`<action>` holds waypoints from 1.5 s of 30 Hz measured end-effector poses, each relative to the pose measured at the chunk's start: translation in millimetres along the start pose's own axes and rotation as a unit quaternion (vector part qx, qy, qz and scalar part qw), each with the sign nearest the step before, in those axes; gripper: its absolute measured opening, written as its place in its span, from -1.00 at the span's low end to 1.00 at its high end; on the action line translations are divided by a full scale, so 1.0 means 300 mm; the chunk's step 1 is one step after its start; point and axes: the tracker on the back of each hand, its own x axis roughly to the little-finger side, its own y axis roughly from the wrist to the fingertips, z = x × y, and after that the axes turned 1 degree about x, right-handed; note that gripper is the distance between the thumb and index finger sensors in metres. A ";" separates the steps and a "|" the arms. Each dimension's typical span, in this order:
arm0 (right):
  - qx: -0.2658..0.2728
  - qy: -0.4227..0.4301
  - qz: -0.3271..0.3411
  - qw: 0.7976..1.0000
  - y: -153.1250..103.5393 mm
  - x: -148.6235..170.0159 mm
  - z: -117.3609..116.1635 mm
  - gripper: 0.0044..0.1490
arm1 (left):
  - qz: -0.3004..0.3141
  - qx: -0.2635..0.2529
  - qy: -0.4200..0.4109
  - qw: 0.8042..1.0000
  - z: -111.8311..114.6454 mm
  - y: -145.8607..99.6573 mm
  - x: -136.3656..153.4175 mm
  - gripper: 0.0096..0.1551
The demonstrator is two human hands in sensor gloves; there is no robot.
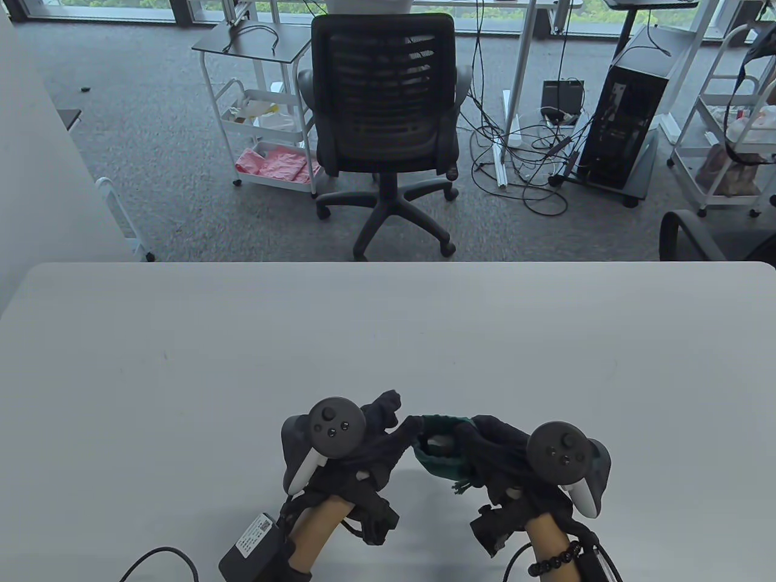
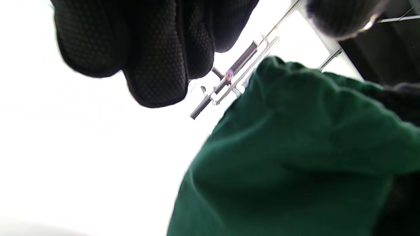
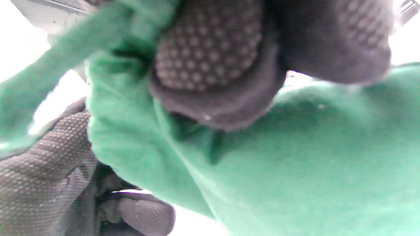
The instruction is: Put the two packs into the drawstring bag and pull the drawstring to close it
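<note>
Near the table's front edge, the green drawstring bag hangs between my two hands, its mouth facing up. Something pale shows inside the mouth; no pack lies on the table. My left hand pinches the bag's left rim, its other fingers sticking up. My right hand grips the right rim, with fingers curled over the cloth. The drawstring's ends dangle below the bag. The left wrist view shows the bag beside my gloved fingers. In the right wrist view, fingertips press into the green cloth.
The grey table stretches far and wide around the hands. A black box with a cable sits at my left wrist. Beyond the far edge stand an office chair, a white trolley and a computer tower.
</note>
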 end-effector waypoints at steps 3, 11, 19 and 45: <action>-0.018 -0.006 0.019 1.000 0.002 -0.006 -0.009 -0.48 | -0.004 0.037 -0.006 0.999 0.011 0.015 -0.004 -0.07; -0.037 -0.065 0.018 0.997 0.008 0.015 -0.021 -0.42 | 0.009 0.017 -0.002 1.000 -0.017 0.015 0.006 -0.54; -0.027 -0.030 0.016 0.999 0.009 0.034 0.004 -0.27 | -0.043 0.014 -0.121 0.992 -0.057 0.030 0.109 -0.54; -0.115 0.039 0.060 0.991 0.021 0.046 -0.002 -0.56 | -0.076 0.025 -0.222 0.972 -0.084 0.041 0.183 -0.54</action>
